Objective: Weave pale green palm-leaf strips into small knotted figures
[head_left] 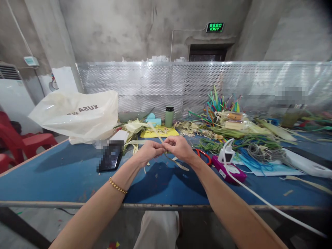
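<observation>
My left hand (pixel 149 152) and my right hand (pixel 178 148) meet above the middle of the blue table (pixel 103 188), fingertips pinched together. Between them is a pale, flat strip of dried leaf or husk (pixel 155 131); one end sticks up and away, another trails down to the right below my right hand. The exact spot where the fingers grip it is hidden. Red-handled scissors (pixel 204 156) lie just right of my right wrist. Behind my hands, a yellow sheet (pixel 155 132) carries small pale scraps.
Left stand a phone (pixel 111 157) and a large white plastic bag (pixel 77 114). A green bottle (pixel 169 117) is at the back. To the right lie a purple power strip (pixel 229 171) with a white cable, coloured stems (pixel 220 107) and grey cord (pixel 261 152).
</observation>
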Demonstrator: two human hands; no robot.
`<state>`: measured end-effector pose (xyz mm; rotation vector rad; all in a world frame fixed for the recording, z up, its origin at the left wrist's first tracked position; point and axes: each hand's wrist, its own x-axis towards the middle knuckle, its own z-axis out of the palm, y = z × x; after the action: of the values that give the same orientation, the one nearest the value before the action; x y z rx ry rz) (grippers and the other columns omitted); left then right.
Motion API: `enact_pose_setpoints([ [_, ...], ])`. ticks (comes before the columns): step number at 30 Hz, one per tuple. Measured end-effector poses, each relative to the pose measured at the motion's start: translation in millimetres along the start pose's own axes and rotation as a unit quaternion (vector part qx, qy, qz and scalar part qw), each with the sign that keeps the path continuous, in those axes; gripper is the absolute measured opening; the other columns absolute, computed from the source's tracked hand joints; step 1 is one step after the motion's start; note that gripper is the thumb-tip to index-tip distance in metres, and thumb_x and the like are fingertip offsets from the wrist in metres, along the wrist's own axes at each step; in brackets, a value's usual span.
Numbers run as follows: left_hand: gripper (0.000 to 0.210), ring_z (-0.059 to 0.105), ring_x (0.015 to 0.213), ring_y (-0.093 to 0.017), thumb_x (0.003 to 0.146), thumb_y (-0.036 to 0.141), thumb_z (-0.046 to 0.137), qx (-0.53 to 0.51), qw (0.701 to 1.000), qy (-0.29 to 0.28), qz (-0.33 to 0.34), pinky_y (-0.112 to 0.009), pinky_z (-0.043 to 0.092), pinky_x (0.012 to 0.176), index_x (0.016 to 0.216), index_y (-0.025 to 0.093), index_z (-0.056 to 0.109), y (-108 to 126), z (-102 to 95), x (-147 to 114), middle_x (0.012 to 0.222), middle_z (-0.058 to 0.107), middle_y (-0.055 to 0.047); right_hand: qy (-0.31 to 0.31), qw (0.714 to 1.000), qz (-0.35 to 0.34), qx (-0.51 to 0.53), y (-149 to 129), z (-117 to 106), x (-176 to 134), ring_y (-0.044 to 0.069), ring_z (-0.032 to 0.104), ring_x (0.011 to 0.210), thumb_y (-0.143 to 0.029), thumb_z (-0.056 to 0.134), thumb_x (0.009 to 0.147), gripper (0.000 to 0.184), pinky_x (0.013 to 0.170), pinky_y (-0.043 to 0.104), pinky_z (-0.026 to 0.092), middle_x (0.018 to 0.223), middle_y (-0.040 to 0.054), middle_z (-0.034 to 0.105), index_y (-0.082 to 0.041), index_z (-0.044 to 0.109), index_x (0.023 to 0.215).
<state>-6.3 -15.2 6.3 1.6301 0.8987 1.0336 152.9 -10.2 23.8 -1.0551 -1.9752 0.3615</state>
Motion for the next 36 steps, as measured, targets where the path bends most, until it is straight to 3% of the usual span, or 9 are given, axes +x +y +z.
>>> enact_pose_setpoints([
  [7,0.021,0.036,0.045,-0.006,0.062,0.030,0.071,-0.098,0.995,0.019,-0.017,-0.023,0.022,0.046,0.066,0.013,0.060,6.2,-0.6,-1.8,0.056,0.049,0.002,0.014,0.998,-0.003,0.068,-0.4,-2.4,1.1,0.009,0.042,0.051,-0.033,0.059,0.076,0.023,0.048,0.021,0.031,0.056,-0.0006,0.056,-0.014,0.066,0.067],
  [14,0.027,0.032,0.045,-0.005,0.057,0.035,0.076,-0.062,0.998,0.013,-0.010,-0.024,0.019,0.047,0.059,0.012,0.061,4.2,-1.9,-2.5,0.049,0.045,0.004,-0.007,0.988,0.014,0.157,-1.0,0.0,0.5,0.011,0.048,0.055,-0.030,0.060,0.075,0.020,0.053,0.023,0.036,0.060,0.0019,0.060,-0.012,0.066,0.068],
  [25,0.025,0.034,0.046,-0.006,0.054,0.027,0.078,-0.079,0.994,-0.061,-0.036,-0.024,0.021,0.047,0.052,0.013,0.057,6.2,-3.5,-4.7,0.049,0.045,0.004,-0.012,0.993,-0.004,0.118,-2.7,0.0,-2.4,0.009,0.041,0.054,-0.026,0.065,0.071,0.015,0.050,0.022,0.031,0.059,-0.0002,0.056,-0.015,0.069,0.063],
  [36,0.021,0.032,0.046,-0.005,0.053,0.026,0.077,-0.052,0.995,-0.067,-0.059,-0.024,0.019,0.046,0.053,0.012,0.061,5.7,0.0,-4.8,0.047,0.047,0.003,-0.007,0.995,-0.023,0.093,0.4,5.3,-3.4,0.008,0.039,0.053,-0.023,0.064,0.072,0.013,0.050,0.022,0.028,0.056,-0.0024,0.051,-0.014,0.068,0.063],
])
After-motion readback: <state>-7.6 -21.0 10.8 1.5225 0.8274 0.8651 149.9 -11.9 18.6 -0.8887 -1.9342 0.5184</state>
